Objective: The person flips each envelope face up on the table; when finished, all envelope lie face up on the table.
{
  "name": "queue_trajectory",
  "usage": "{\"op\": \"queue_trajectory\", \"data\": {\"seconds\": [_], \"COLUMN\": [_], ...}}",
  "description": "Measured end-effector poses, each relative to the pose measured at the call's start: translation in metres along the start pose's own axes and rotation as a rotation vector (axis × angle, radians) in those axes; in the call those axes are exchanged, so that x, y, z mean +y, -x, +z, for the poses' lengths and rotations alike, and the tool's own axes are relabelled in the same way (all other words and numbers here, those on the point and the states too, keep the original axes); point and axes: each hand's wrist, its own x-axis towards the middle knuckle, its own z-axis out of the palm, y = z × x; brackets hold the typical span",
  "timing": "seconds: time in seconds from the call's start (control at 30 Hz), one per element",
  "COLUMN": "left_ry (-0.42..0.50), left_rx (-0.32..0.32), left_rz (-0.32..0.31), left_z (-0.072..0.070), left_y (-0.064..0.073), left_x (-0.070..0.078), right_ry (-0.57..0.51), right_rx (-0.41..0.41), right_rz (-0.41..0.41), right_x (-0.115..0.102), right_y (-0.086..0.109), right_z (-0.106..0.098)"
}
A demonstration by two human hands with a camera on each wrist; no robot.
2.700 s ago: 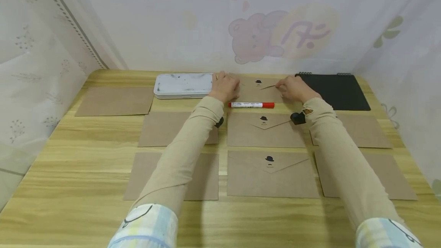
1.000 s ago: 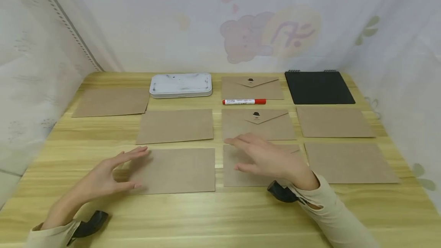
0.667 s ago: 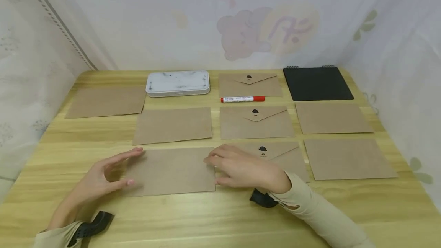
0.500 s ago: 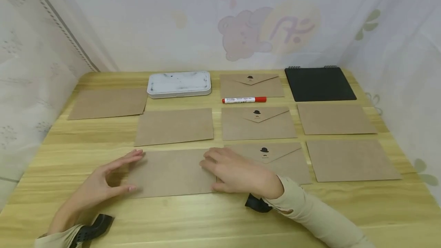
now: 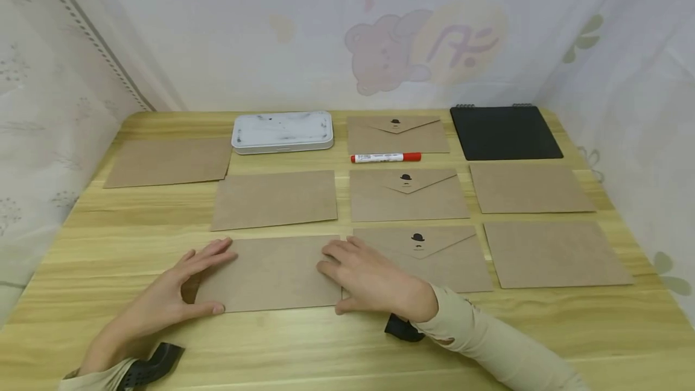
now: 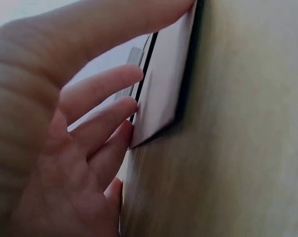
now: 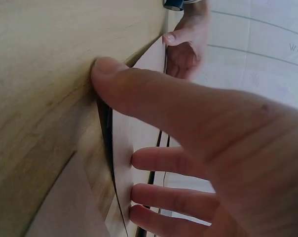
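A plain brown paper envelope lies at the front left of the table, no flap showing. My left hand is at its left end, fingers spread and thumb by the front corner. At the right end, fingertips of my right hand rest on top, with the thumb beside the corner. In the left wrist view, fingers touch the envelope and the thumb lies along its edge. Seen from the right wrist, a dark gap shows under the envelope's edge. Right of it lies a flapped envelope with a hat print.
More brown envelopes lie in rows, including a middle flapped one and a right one. Behind them are a red-capped marker, a white tin case and a black spiral notebook. A white curtain hangs behind the table.
Both hands have left the far middle envelope and come to the front-left one. The right hand has moved left onto its right end; the left has lately edged right, nearer its left end.
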Motion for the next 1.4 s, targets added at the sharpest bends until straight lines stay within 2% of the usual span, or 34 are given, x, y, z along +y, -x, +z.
{"op": "queue_trajectory", "data": {"seconds": [0.23, 0.4, 0.57, 0.97, 1.1, 1.4], "left_ry": [-0.026, 0.006, 0.037, 0.01, 0.012, 0.031], "left_rx": [0.012, 0.002, -0.011, -0.011, -0.01, -0.009], "left_rz": [0.01, -0.021, -0.016, 0.006, -0.009, -0.017], "left_z": [0.0, 0.001, 0.001, 0.004, 0.004, 0.0], "left_y": [-0.002, -0.002, -0.004, -0.002, -0.001, 0.002], "left_x": [0.005, 0.005, 0.006, 0.008, 0.009, 0.008], "right_ry": [-0.022, -0.104, -0.146, -0.233, -0.253, -0.341], "right_rx": [0.027, 0.044, 0.078, 0.124, 0.125, 0.186], "right_rz": [-0.015, -0.066, -0.101, -0.097, -0.094, -0.148], "right_x": [0.002, 0.005, 0.009, 0.013, 0.015, 0.022], "right_y": [0.001, 0.001, -0.001, -0.007, -0.007, -0.006], "right_z": [-0.001, -0.003, -0.006, -0.006, -0.006, -0.005]}}
